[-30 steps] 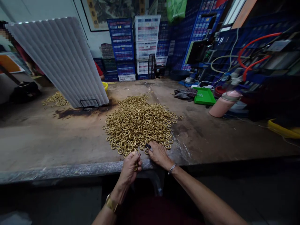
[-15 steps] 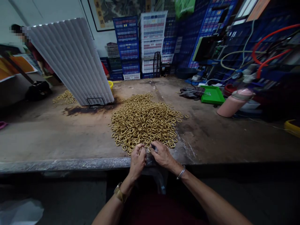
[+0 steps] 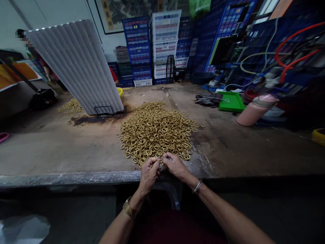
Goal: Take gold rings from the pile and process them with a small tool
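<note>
A wide heap of gold-coloured rings point(image 3: 157, 130) lies on the worktable point(image 3: 96, 149), reaching close to its front edge. At the heap's near side, my left hand point(image 3: 149, 171) has its thumb and fingers pinched together; what it holds is too small to make out. Just right of it, my right hand point(image 3: 174, 165) is also closed in a pinch, its fingertips nearly meeting those of my left hand. Whatever lies between the fingertips is hidden.
A tall corrugated panel point(image 3: 76, 64) leans in a wire stand behind the heap's left side. Further right are a green tray point(image 3: 231, 101), a dark cloth point(image 3: 208, 99) and a pink bottle point(image 3: 254, 112). Stacked crates point(image 3: 166, 27) rise behind; a person stands far left.
My right hand's fingers have shifted slightly left and closed nearer to my left fingertips. The dark object seen earlier at my right fingers no longer shows. The view has shifted slightly.
</note>
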Motion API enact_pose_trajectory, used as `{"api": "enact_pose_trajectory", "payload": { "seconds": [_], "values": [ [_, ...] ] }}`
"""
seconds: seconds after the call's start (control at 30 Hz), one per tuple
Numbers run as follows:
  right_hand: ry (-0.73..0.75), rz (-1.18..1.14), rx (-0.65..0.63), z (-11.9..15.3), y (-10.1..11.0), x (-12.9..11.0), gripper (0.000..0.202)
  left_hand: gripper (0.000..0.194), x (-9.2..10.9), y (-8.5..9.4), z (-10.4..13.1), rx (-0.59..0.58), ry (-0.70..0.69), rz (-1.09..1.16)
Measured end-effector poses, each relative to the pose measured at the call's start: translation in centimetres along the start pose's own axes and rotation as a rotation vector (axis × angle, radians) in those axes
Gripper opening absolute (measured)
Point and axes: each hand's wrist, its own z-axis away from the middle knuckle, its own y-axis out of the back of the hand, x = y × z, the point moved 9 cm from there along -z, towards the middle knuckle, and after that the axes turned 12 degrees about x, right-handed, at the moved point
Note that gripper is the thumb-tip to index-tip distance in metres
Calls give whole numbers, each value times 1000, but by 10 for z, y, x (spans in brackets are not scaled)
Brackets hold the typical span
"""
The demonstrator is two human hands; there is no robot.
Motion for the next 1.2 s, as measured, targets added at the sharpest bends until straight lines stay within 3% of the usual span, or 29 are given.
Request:
{"api": "enact_pose_trajectory", "payload": {
  "seconds": [0.17,0.37,0.73,0.93,1.07,1.2],
  "values": [
    [-213,-151,-54,4,-7,14,25,32,-8,-10,7,-98,154,190],
    [-198,-160,-12,2,-3,14,23,30,-11,-21,11,-220,299,382],
    [132,108,40,-1,9,-22,18,31,-15,-18,9,-252,309,265],
    [73,24,34,-5,7,-15,16,32,-6,-17,11,-222,232,237],
    [218,259,104,-3,11,-15,17,32,-5,-14,9,-190,205,232],
    [423,583,8,10,-4,-19,13,32,-3,-11,6,-149,135,174]
  ]
}}
